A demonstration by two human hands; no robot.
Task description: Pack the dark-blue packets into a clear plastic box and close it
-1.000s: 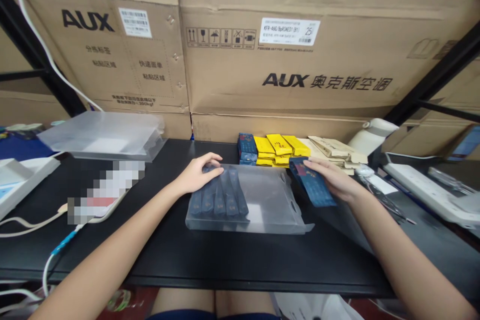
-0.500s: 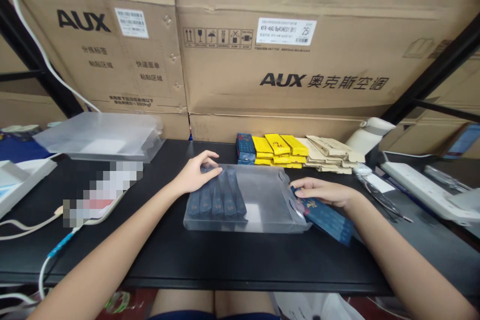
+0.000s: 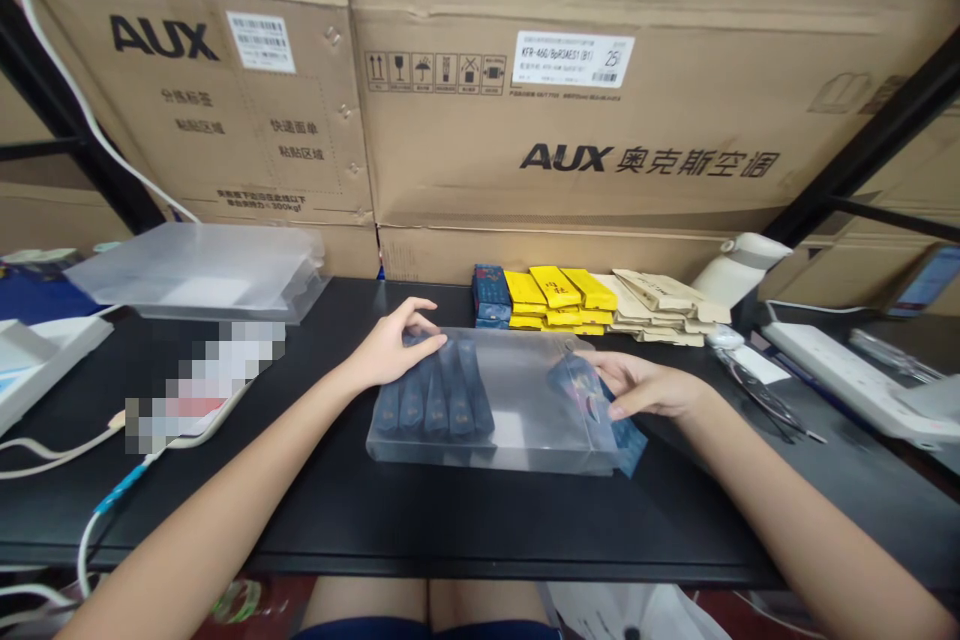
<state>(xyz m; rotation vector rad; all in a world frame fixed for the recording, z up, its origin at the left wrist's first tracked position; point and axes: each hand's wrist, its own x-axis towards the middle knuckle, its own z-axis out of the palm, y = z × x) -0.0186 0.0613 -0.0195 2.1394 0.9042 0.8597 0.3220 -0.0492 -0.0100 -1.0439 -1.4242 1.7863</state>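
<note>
A frosted clear plastic box point(image 3: 517, 400) lies flat on the black table, with its open end to the right. Several dark blue packets point(image 3: 435, 400) lie side by side in its left half. My left hand point(image 3: 401, 345) is closed around the box's back left corner, thumb on top. At the open end, my right hand point(image 3: 637, 385) grips another blue packet point(image 3: 630, 445). That packet's far part shows through the plastic inside the box, while its near end sticks out. The right fingertips are partly hidden at the opening.
Behind the box sit stacks of blue packets point(image 3: 491, 295), yellow packets point(image 3: 559, 295) and beige packets point(image 3: 660, 300). A white bottle point(image 3: 739, 270) leans at the back right. Glasses point(image 3: 757, 390) and a power strip point(image 3: 862, 385) are at right. More clear boxes point(image 3: 202, 265) and a phone point(image 3: 217, 400) lie left.
My right hand has moved the blue packet leftward, from outside the open end to partly inside the box. My left hand stays on the box.
</note>
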